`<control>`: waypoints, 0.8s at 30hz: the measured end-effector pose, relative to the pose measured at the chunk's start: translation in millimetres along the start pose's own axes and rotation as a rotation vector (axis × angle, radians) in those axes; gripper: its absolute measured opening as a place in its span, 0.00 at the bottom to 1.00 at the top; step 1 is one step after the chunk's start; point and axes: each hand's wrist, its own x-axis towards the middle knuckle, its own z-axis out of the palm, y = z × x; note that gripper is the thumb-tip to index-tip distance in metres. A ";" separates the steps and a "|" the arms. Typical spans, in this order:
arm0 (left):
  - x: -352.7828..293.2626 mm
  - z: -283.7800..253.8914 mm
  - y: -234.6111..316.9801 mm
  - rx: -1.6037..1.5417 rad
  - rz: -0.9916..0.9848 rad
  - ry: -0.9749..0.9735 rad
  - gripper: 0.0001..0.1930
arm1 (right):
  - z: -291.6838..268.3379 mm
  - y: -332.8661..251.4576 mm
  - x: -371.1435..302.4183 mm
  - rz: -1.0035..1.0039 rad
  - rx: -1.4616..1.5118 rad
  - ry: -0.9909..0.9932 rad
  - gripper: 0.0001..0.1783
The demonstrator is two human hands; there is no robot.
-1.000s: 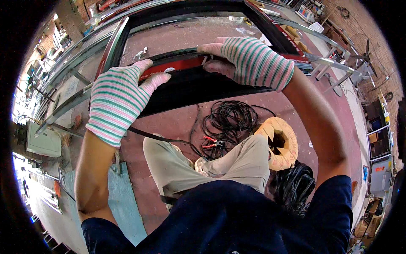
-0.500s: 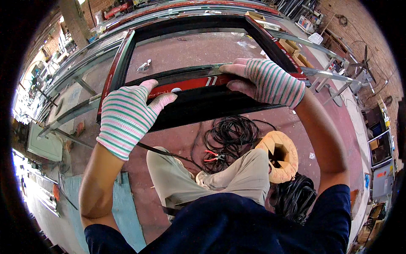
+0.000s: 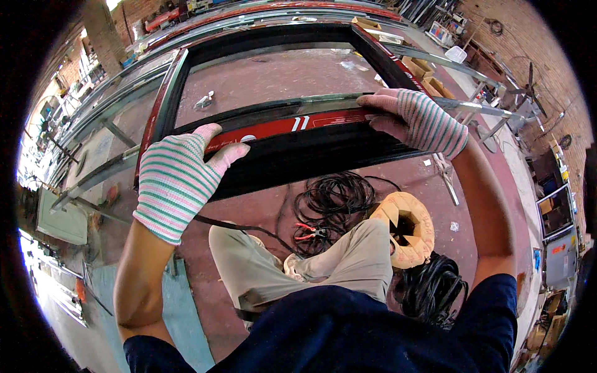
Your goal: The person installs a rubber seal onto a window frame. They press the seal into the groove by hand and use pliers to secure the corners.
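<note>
The big black-and-red frame (image 3: pixel 298 158) sits raised directly ahead. At its near bar (image 3: pixel 280 127), the gloved left hand (image 3: pixel 177 177) and right hand (image 3: pixel 424 122) each pinch it between thumb and fingers, though how firmly is hard to tell; lower down lie small red-handled pliers (image 3: pixel 314 233).

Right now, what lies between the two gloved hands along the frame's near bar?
In the head view, a red strip with white markings runs along the black frame between the left hand and right hand.
</note>
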 end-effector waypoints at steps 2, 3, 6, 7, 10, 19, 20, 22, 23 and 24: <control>-1.2 -0.9 -0.1 -0.016 -0.018 0.000 0.35 | -4.1 1.0 -5.1 -0.021 -0.033 0.046 0.19; -1.0 0.6 -0.3 -0.029 -0.019 0.010 0.35 | -5.9 6.4 -10.8 -0.045 -0.041 0.069 0.19; -4.6 -4.3 -3.6 -0.183 -0.027 -0.002 0.28 | -10.9 11.1 -24.7 0.131 -0.043 -0.029 0.24; -4.8 -10.1 -5.1 -0.317 -0.066 -0.062 0.27 | -13.4 9.6 -27.9 0.142 -0.050 -0.015 0.24; -16.4 -23.7 -24.2 -0.685 -0.213 -0.213 0.20 | -1.2 7.7 -19.5 0.092 -0.053 0.058 0.22; -39.3 -47.9 -117.3 -0.877 -0.339 -0.257 0.18 | -4.5 -3.8 -20.2 0.201 0.063 0.092 0.20; -41.2 -48.6 -121.1 -0.842 -0.343 -0.227 0.19 | -4.1 -5.9 -17.8 0.198 0.070 0.087 0.20; -44.6 -47.5 -120.1 -0.760 -0.363 -0.205 0.20 | 0.4 -13.8 -7.5 0.199 0.081 0.080 0.19; -46.7 -46.1 -120.0 -0.724 -0.370 -0.191 0.21 | 5.4 -15.8 1.5 0.148 0.065 0.089 0.20; -46.9 -41.3 -120.0 -0.698 -0.352 -0.158 0.22 | 10.2 -22.3 9.6 0.107 0.062 0.116 0.20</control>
